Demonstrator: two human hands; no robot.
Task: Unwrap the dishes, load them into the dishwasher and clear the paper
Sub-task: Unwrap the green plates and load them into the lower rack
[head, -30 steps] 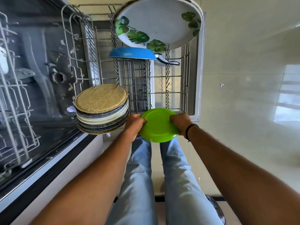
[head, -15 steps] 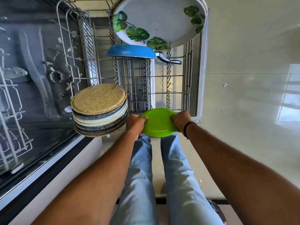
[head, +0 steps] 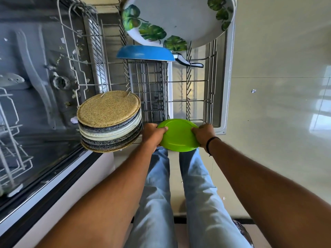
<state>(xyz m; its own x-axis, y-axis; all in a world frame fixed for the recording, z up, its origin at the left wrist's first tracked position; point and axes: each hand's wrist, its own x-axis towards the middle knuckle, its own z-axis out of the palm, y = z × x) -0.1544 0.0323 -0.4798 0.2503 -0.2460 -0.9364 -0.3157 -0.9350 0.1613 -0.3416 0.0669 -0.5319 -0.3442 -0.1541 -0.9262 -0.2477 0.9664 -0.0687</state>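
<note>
A bright green plate (head: 178, 136) is held at the near edge of the pulled-out lower rack (head: 200, 101). My left hand (head: 153, 134) grips its left rim and my right hand (head: 203, 133) grips its right rim, thumbs on the face. Left of it, several speckled tan, grey and white plates (head: 109, 122) stand packed together in the rack. Farther back sit a blue pan (head: 146, 53) with a dark handle and a large white plate with green leaves (head: 179, 20).
The open dishwasher tub (head: 35, 72) with scraps of debris fills the left, its upper rack (head: 10, 140) at the far left. A grey cutlery basket (head: 148, 90) sits mid-rack. Glossy floor tiles (head: 279, 113) lie to the right; my legs in jeans stand below.
Both hands have carried the green plate a little forward, toward the rack's near edge. The rest of the rack's contents have not moved.
</note>
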